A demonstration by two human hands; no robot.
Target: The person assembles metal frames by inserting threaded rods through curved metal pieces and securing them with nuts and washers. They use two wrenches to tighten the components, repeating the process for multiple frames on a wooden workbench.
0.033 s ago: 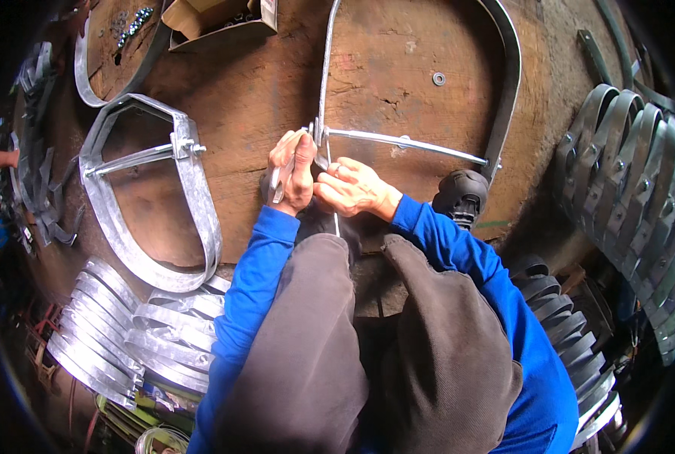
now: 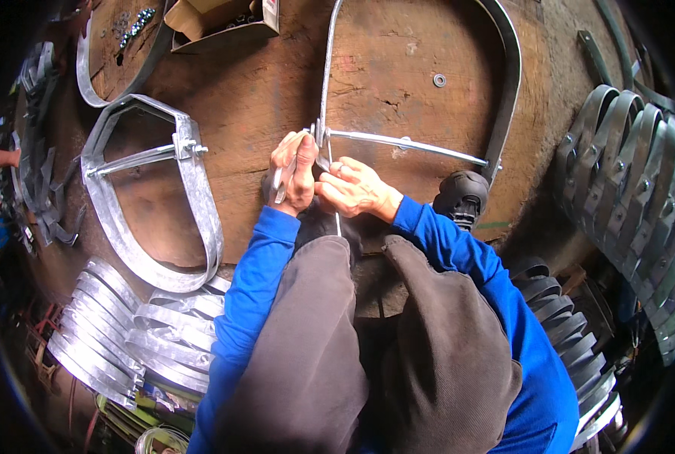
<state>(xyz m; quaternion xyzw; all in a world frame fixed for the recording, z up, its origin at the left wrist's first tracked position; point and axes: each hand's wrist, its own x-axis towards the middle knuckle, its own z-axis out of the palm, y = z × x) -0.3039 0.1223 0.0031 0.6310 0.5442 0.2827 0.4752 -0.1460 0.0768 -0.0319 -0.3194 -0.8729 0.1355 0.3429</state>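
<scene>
A large U-shaped metal strap (image 2: 510,76) lies on the wooden board, with a long bolt (image 2: 409,142) running across between its two sides. At the bolt's left end, my left hand (image 2: 295,170) is closed around a flat metal tool (image 2: 280,189), which looks like a wrench; its far end is hidden by my fingers. My right hand (image 2: 355,189) is closed just beside it, around a narrow metal piece (image 2: 337,223) seen edge-on that comes out below the fingers. What kind of piece this is, I cannot make out. My dark shoe (image 2: 461,198) is against the strap's right end.
An assembled metal hanger (image 2: 208,227) lies at left. Beyond it are another strap (image 2: 87,76), loose nuts (image 2: 137,26) and an open cardboard box (image 2: 235,36). A washer (image 2: 439,80) lies inside the large strap. Stacked straps (image 2: 95,329) stand lower left, more (image 2: 617,159) at right.
</scene>
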